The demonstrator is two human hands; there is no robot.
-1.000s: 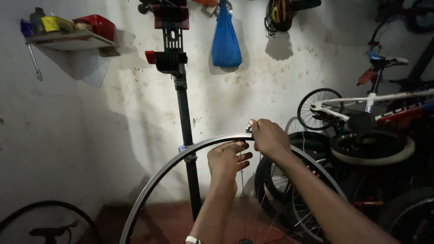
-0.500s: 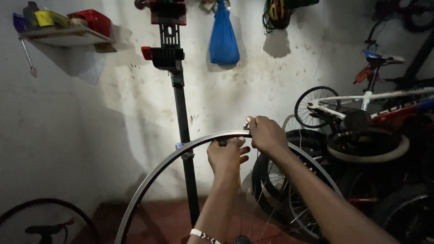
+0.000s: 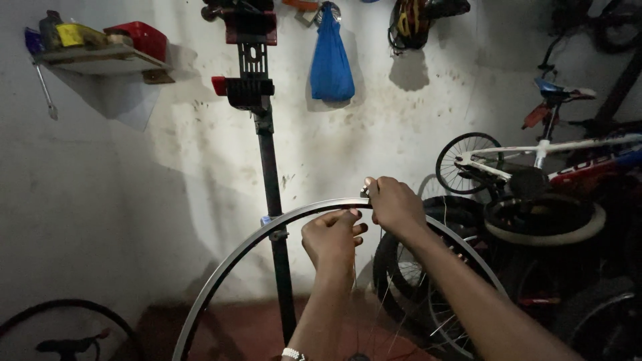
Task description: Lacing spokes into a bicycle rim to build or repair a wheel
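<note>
A bare silver bicycle wheel rim [image 3: 257, 242] stands upright in front of me, its thin spokes running down toward the bottom of the view. My left hand [image 3: 332, 237] is closed just under the top of the rim, fingers curled against its inner side. My right hand [image 3: 394, 204] rests on the rim's top, pinching a small metal tool or spoke nipple [image 3: 366, 188] against it. What the left fingers hold is hidden.
A black repair stand [image 3: 266, 160] with a red clamp rises behind the rim. A blue bag [image 3: 331, 63] hangs on the white wall, a shelf [image 3: 100, 57] with tins at upper left. Bicycles and stacked tyres [image 3: 542, 214] crowd the right; another wheel [image 3: 67, 327] lies at lower left.
Both hands stay at the top of the rim. The left hand's fingers have curled in tighter, and the view has shifted slightly.
</note>
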